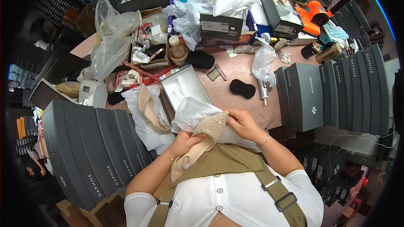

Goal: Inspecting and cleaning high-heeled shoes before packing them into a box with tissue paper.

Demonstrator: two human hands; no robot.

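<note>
A beige pointed shoe dotted with sparkling studs (213,126) is held in front of my apron, its toe up and to the right and its heel end toward me. My left hand (186,143) is closed round its side, thumb over the opening. At the toe, my right hand (243,125) pinches the tip; its fingertips are partly hidden. Crumpled white tissue paper (191,113) lies just behind the shoe. The matching shoe (148,108) rests on white paper to the left. Beside it is an open box part with a white inside (185,85).
Grey shoe boxes (99,151) stand in a row at left, and more boxes (309,96) at right. On the pink table (229,65) lie black sponges (243,88) and a glue tube (263,90). An orange heat gun (311,17) sits far right.
</note>
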